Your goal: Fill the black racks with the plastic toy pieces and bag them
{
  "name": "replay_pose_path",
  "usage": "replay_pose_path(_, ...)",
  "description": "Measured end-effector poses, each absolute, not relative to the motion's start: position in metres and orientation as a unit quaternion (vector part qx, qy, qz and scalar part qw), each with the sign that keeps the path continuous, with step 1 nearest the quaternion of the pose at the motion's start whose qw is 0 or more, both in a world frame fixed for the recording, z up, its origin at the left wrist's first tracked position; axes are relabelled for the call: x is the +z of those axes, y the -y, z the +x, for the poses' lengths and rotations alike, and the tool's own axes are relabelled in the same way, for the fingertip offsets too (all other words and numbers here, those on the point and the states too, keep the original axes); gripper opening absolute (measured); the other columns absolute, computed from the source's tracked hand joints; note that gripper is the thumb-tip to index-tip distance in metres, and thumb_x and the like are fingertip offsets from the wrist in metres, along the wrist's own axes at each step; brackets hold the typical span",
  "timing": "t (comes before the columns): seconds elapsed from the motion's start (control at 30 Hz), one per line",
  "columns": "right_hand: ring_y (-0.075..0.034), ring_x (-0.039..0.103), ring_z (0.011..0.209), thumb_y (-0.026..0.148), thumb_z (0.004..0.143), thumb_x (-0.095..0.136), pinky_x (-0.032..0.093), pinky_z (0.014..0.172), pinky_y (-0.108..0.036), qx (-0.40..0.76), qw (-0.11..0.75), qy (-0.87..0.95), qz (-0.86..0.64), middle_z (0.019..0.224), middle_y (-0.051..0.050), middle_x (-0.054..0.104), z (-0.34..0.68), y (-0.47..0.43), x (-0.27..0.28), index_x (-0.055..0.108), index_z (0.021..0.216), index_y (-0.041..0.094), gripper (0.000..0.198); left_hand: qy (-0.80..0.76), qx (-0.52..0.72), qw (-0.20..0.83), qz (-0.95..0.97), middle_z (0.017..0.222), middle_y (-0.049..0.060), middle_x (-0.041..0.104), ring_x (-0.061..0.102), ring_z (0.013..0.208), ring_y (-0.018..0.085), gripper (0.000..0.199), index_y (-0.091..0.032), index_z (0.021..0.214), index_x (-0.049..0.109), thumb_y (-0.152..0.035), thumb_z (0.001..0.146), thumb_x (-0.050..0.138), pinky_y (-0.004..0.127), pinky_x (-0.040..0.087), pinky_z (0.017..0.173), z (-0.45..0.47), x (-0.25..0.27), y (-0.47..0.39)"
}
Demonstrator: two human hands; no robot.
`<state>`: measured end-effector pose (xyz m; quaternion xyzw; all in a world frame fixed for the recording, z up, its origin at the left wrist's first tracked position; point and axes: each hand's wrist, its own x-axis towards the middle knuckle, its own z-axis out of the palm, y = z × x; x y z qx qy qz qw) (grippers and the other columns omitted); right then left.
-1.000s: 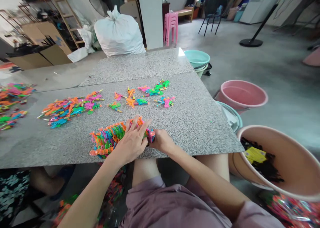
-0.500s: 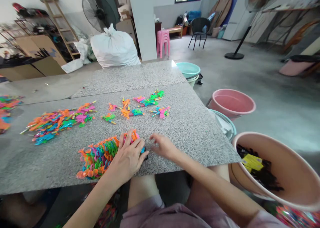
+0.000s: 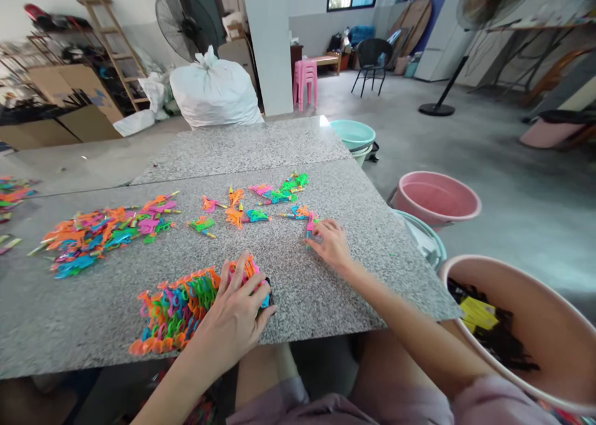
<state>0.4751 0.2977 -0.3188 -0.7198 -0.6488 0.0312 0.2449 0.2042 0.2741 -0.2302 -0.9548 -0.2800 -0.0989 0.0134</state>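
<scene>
A packed row of small bright plastic toys stands near the table's front edge, orange along both its sides. My left hand lies over the row's right end, fingers on the far side and thumb on the near side, holding it together. A black piece shows at that end, partly hidden by the hand. Farther right, my right hand pinches a pink and blue plastic toy between thumb and fingers. Beside it lies a blue and orange toy. Several loose toys are scattered to the left.
A larger heap of toys lies on the left of the speckled grey table. Right of the table stand a peach tub with black pieces and a yellow packet, and a pink bucket. A white sack stands behind.
My right hand has moved away from the row, forward and right, and taken hold of a pink and blue toy. My left hand stays on the row.
</scene>
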Motion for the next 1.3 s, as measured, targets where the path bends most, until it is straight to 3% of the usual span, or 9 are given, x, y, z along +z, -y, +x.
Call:
replay_pose_path(0.1, -0.032, 0.060, 0.106, 0.052, 0.079, 0.071, 0.045, 0.089, -0.042, 0.073, 0.199, 0.561, -0.800, 0.105, -0.018, 0.067, 0.473, -0.311, -0.300, 0.063, 0.105, 0.013, 0.047, 0.282, -0.092, 0.005, -0.955, 0.113, 0.009, 0.064, 0.028, 0.139, 0.040, 0.019, -0.016, 0.101, 0.065, -0.029, 0.093, 0.053, 0.068, 0.025, 0.111, 0.206, -0.228, -0.273)
replay_pose_path(0.33, -0.018, 0.068, 0.067, 0.017, 0.081, 0.062, 0.047, 0.068, -0.025, 0.326, 0.166, 0.460, -0.809, 0.055, -0.004, 0.061, 0.493, -0.313, -0.293, 0.062, 0.068, 0.014, 0.013, 0.265, -0.070, -0.032, -0.961, 0.116, 0.006, 0.064, 0.025, 0.142, 0.037, 0.019, -0.019, 0.106, 0.064, -0.030, 0.095, 0.052, 0.066, 0.025, 0.113, 0.193, -0.222, -0.275)
replay_pose_path(0.53, -0.014, 0.062, 0.057, 0.014, 0.072, 0.061, 0.051, 0.057, -0.023, 0.537, 0.401, 0.336, -0.661, 0.062, -0.001, 0.062, 0.482, -0.273, -0.304, 0.058, 0.072, 0.015, 0.004, 0.259, -0.078, -0.034, -0.962, 0.118, 0.005, 0.065, 0.026, 0.143, 0.037, 0.021, -0.018, 0.107, 0.065, -0.029, 0.095, 0.053, 0.065, 0.025, 0.114, 0.186, -0.219, -0.274)
replay_pose_path(0.6, -0.013, 0.060, 0.056, 0.019, 0.071, 0.065, 0.051, 0.056, -0.023, 0.563, 0.417, 0.370, -0.609, 0.061, 0.000, 0.061, 0.467, -0.270, -0.308, 0.057, 0.069, 0.016, 0.008, 0.266, -0.077, -0.035, -0.960, 0.120, 0.006, 0.065, 0.025, 0.144, 0.037, 0.022, -0.017, 0.109, 0.066, -0.029, 0.095, 0.053, 0.065, 0.023, 0.116, 0.187, -0.218, -0.273)
replay_pose_path(0.73, -0.014, 0.059, 0.055, 0.026, 0.075, 0.068, 0.045, 0.057, -0.023, 0.504, 0.358, 0.492, -0.614, 0.057, 0.000, 0.060, 0.438, -0.278, -0.311, 0.056, 0.070, 0.018, 0.015, 0.279, -0.069, -0.045, -0.957, 0.122, 0.006, 0.064, 0.024, 0.144, 0.036, 0.024, -0.017, 0.112, 0.066, -0.028, 0.093, 0.056, 0.064, 0.020, 0.118, 0.189, -0.216, -0.272)
replay_pose_path(0.87, -0.014, 0.055, 0.059, 0.013, 0.071, 0.064, 0.038, 0.059, -0.024, 0.351, 0.307, 0.563, -0.682, 0.063, 0.001, 0.059, 0.417, -0.283, -0.310, 0.055, 0.077, 0.018, 0.012, 0.282, -0.071, -0.045, -0.956, 0.121, 0.006, 0.065, 0.025, 0.144, 0.036, 0.022, -0.017, 0.109, 0.066, -0.028, 0.093, 0.055, 0.065, 0.020, 0.117, 0.190, -0.214, -0.271)
replay_pose_path(1.0, -0.014, 0.057, 0.074, 0.007, 0.063, 0.064, 0.041, 0.069, -0.024, 0.321, 0.347, 0.657, -0.587, 0.078, -0.001, 0.063, 0.397, -0.288, -0.315, 0.052, 0.076, 0.018, 0.021, 0.271, -0.076, -0.033, -0.959, 0.119, 0.006, 0.065, 0.025, 0.144, 0.036, 0.021, -0.017, 0.108, 0.065, -0.027, 0.094, 0.054, 0.066, 0.021, 0.117, 0.190, -0.214, -0.271)
replay_pose_path(1.1, -0.013, 0.058, 0.074, 0.011, 0.069, 0.065, 0.042, 0.069, -0.023, 0.331, 0.349, 0.710, -0.514, 0.082, -0.001, 0.064, 0.382, -0.295, -0.319, 0.054, 0.084, 0.017, 0.020, 0.259, -0.077, -0.021, -0.963, 0.117, 0.006, 0.064, 0.024, 0.144, 0.037, 0.020, -0.017, 0.108, 0.064, -0.026, 0.094, 0.054, 0.067, 0.020, 0.116, 0.189, -0.214, -0.272)
replay_pose_path(1.3, -0.018, 0.062, 0.074, 0.015, 0.082, 0.060, 0.040, 0.064, -0.025, 0.261, 0.201, 0.796, -0.508, 0.085, -0.007, 0.068, 0.366, -0.301, -0.306, 0.060, 0.107, 0.014, 0.025, 0.253, -0.094, -0.005, -0.963, 0.117, 0.010, 0.059, 0.028, 0.142, 0.036, 0.018, -0.017, 0.107, 0.063, -0.023, 0.092, 0.055, 0.065, 0.025, 0.115, 0.190, -0.215, -0.271)
